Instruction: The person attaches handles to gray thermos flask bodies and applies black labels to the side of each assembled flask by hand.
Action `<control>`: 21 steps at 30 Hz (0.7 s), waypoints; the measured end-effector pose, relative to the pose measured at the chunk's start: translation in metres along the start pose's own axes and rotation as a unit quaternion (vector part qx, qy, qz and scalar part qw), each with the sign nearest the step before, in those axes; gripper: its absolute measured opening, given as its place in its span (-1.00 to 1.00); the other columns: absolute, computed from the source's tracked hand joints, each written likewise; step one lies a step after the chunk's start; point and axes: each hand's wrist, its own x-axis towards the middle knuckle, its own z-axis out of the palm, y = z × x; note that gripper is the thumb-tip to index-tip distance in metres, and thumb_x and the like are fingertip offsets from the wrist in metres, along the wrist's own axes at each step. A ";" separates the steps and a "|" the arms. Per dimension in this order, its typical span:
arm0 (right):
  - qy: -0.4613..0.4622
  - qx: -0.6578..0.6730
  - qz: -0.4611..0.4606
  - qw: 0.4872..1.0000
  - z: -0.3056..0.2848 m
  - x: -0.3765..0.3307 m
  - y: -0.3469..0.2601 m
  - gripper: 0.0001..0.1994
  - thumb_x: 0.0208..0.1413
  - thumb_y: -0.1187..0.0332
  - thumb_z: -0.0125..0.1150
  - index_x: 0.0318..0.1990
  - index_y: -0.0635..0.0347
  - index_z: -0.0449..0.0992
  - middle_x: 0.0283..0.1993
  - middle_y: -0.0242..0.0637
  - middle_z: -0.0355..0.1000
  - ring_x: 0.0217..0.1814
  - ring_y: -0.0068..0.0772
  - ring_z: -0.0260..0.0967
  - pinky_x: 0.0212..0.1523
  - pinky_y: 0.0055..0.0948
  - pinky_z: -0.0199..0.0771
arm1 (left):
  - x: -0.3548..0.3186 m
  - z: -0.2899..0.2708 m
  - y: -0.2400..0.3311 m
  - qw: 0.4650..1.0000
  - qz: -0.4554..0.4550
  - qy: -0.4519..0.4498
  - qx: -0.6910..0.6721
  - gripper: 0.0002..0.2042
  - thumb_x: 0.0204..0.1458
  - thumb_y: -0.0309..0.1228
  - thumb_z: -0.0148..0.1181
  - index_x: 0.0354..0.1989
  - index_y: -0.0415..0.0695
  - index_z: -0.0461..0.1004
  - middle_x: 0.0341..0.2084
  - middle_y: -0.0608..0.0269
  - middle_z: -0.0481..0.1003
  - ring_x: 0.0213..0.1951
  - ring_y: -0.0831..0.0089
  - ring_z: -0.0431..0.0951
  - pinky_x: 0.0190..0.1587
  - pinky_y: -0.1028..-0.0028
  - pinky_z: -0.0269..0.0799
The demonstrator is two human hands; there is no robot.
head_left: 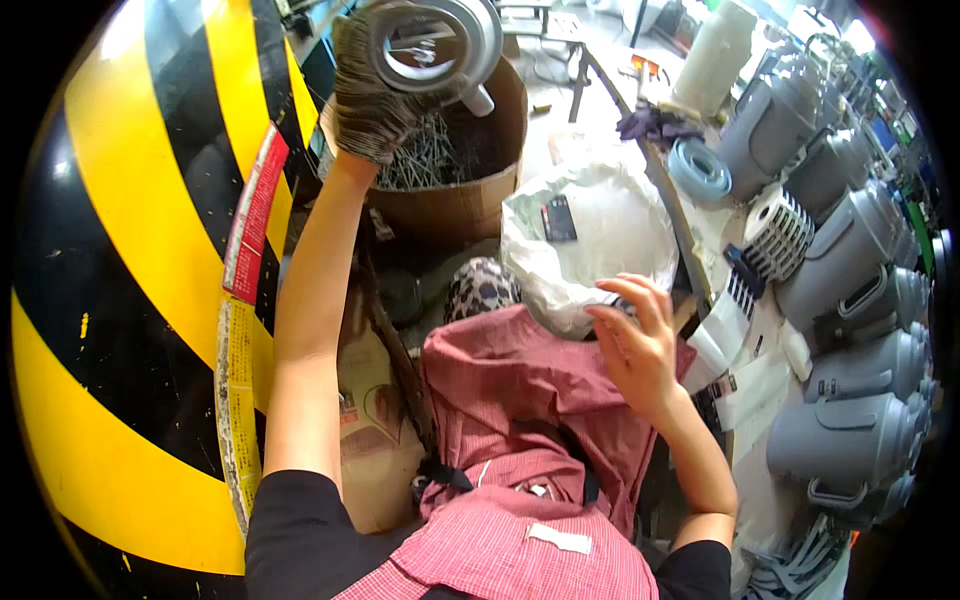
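Note:
My left hand (pixel 375 105), in a dirty striped work glove, reaches far forward at the top. Its fingers are closed on a grey ring-shaped part (pixel 484 35), which has a wide round opening and a short stub below. Under it stands a cardboard drum (pixel 450 212) holding a heap of thin metal pieces (pixel 425 155). My bare right hand (pixel 640 345) is raised over my lap with fingers apart and bent, and no object shows in it. Just beyond it is a bin lined with a white plastic bag (pixel 600 235), with a small dark card (pixel 559 218) inside.
A yellow-and-black striped panel (pixel 150 250) rises close on the left, edged by a red and yellow strip (pixel 240 330). On the right, a bench holds several grey handled jugs (pixel 840 440), pale blue rings (pixel 699 168), a slotted white part (pixel 778 235) and dark gloves (pixel 655 125).

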 end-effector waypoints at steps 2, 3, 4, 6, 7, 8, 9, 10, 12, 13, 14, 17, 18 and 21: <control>-0.049 0.059 0.066 0.995 0.033 -0.038 0.005 -0.79 0.06 0.47 0.33 -0.11 0.19 0.63 0.14 -0.13 0.47 0.25 0.04 0.35 0.25 -0.05 0.36 | -0.013 -0.005 -0.007 1.000 0.012 0.010 0.009 -0.01 -0.34 -0.08 0.71 0.32 -0.14 0.29 0.22 0.08 0.42 0.28 0.16 0.42 0.41 0.12 0.21; -0.097 0.066 0.073 0.990 0.047 -0.058 0.007 -0.66 0.10 0.38 0.35 0.05 0.17 0.57 0.24 -0.10 0.42 0.34 0.01 0.30 0.33 0.01 0.29 | -0.024 -0.009 -0.009 1.000 0.019 0.019 0.007 -0.01 -0.34 -0.08 0.71 0.31 -0.14 0.29 0.22 0.08 0.43 0.28 0.15 0.42 0.41 0.11 0.21; -0.134 0.031 0.080 0.987 0.065 -0.078 0.003 -0.58 0.13 0.31 0.33 0.16 0.17 0.50 0.31 -0.09 0.37 0.41 0.00 0.25 0.37 0.05 0.23 | -0.039 -0.016 -0.010 0.997 0.066 0.036 -0.010 -0.02 -0.34 -0.07 0.71 0.31 -0.14 0.30 0.21 0.08 0.43 0.27 0.15 0.42 0.41 0.11 0.21; -0.251 -0.018 0.116 0.961 0.090 -0.117 -0.008 -0.45 0.20 0.19 0.29 0.31 0.18 0.38 0.42 -0.07 0.28 0.52 -0.01 0.13 0.45 0.13 0.10 | -0.076 -0.031 -0.010 0.998 0.036 0.052 -0.010 -0.02 -0.34 -0.07 0.71 0.30 -0.13 0.31 0.21 0.08 0.43 0.27 0.14 0.43 0.41 0.10 0.21; -0.353 -0.035 0.148 0.923 0.098 -0.133 -0.014 -0.40 0.23 0.13 0.27 0.36 0.19 0.33 0.47 -0.07 0.24 0.57 -0.02 0.07 0.48 0.17 0.04 | -0.098 -0.040 -0.008 0.997 0.042 0.059 -0.015 -0.03 -0.34 -0.06 0.70 0.29 -0.13 0.31 0.20 0.08 0.44 0.27 0.14 0.43 0.41 0.09 0.20; -0.433 -0.026 0.155 0.887 0.099 -0.145 -0.016 -0.39 0.27 0.10 0.21 0.38 0.21 0.30 0.50 -0.03 0.19 0.59 -0.04 0.05 0.51 0.13 0.03 | -0.121 -0.047 -0.005 0.997 0.041 0.061 -0.018 -0.03 -0.34 -0.06 0.70 0.29 -0.13 0.32 0.20 0.08 0.44 0.27 0.13 0.43 0.41 0.09 0.20; -0.376 0.017 0.159 0.913 0.096 -0.154 -0.015 -0.43 0.26 0.15 0.22 0.36 0.22 0.33 0.47 -0.01 0.23 0.55 -0.04 0.11 0.49 0.09 0.09 | -0.146 -0.054 0.000 0.997 0.040 0.062 -0.024 -0.04 -0.34 -0.05 0.70 0.29 -0.13 0.32 0.20 0.08 0.44 0.27 0.13 0.43 0.41 0.08 0.20; -0.334 0.054 0.165 0.926 0.089 -0.157 -0.009 -0.46 0.26 0.19 0.23 0.33 0.22 0.36 0.43 0.01 0.28 0.52 -0.04 0.17 0.46 0.06 0.16 | -0.172 -0.060 0.007 0.997 0.036 0.057 -0.027 -0.04 -0.34 -0.05 0.70 0.28 -0.13 0.33 0.20 0.08 0.44 0.26 0.13 0.43 0.41 0.08 0.20; -0.197 0.123 0.169 0.958 0.065 -0.147 0.018 -0.65 0.24 0.43 0.19 0.17 0.27 0.51 0.22 0.02 0.49 0.28 0.01 0.46 0.28 -0.13 0.45 | -0.219 -0.070 0.030 0.998 0.030 0.039 -0.038 -0.05 -0.34 -0.04 0.70 0.27 -0.12 0.33 0.19 0.07 0.45 0.26 0.12 0.44 0.41 0.07 0.19; -0.119 0.102 0.175 0.972 0.054 -0.134 0.040 -0.80 0.23 0.54 0.14 -0.04 0.31 0.60 -0.02 -0.03 0.60 0.06 -0.01 0.56 0.09 -0.14 0.56 | -0.239 -0.070 0.044 0.998 0.033 0.019 -0.047 -0.05 -0.34 -0.04 0.70 0.27 -0.12 0.34 0.19 0.07 0.45 0.26 0.11 0.44 0.41 0.06 0.19; -0.083 0.041 0.209 0.974 0.040 -0.121 0.063 -0.86 0.24 0.54 0.14 -0.14 0.31 0.62 -0.13 -0.05 0.62 -0.04 -0.05 0.57 -0.02 -0.14 0.57 | -0.256 -0.067 0.061 0.997 0.040 -0.010 -0.059 -0.06 -0.34 -0.04 0.70 0.26 -0.12 0.34 0.18 0.07 0.45 0.26 0.11 0.44 0.41 0.06 0.19; -0.040 -0.066 0.168 0.983 0.039 -0.071 0.149 -0.87 0.26 0.39 0.23 -0.19 0.20 0.66 -0.20 -0.15 0.59 -0.10 -0.03 0.54 -0.06 -0.22 0.51 | -0.282 -0.042 0.113 0.984 0.071 -0.119 -0.113 -0.07 -0.34 -0.03 0.70 0.25 -0.11 0.36 0.17 0.07 0.46 0.25 0.10 0.44 0.41 0.04 0.18; -0.070 -0.070 0.194 0.976 0.055 -0.057 0.177 -0.82 0.25 0.27 0.22 -0.23 0.14 0.69 -0.24 -0.19 0.55 -0.15 0.01 0.49 -0.13 -0.12 0.48 | -0.285 -0.025 0.127 0.973 0.090 -0.162 -0.139 -0.07 -0.34 -0.02 0.70 0.24 -0.11 0.36 0.17 0.07 0.46 0.25 0.10 0.45 0.41 0.04 0.18; -0.258 -0.097 0.312 0.909 0.115 -0.033 0.247 -0.78 0.21 0.31 0.17 -0.14 0.10 0.72 -0.11 -0.11 0.59 0.01 0.00 0.53 0.04 -0.16 0.54 | -0.290 0.025 0.146 0.929 0.153 -0.291 -0.171 -0.08 -0.35 -0.01 0.70 0.23 -0.11 0.37 0.16 0.07 0.47 0.24 0.08 0.45 0.41 0.02 0.18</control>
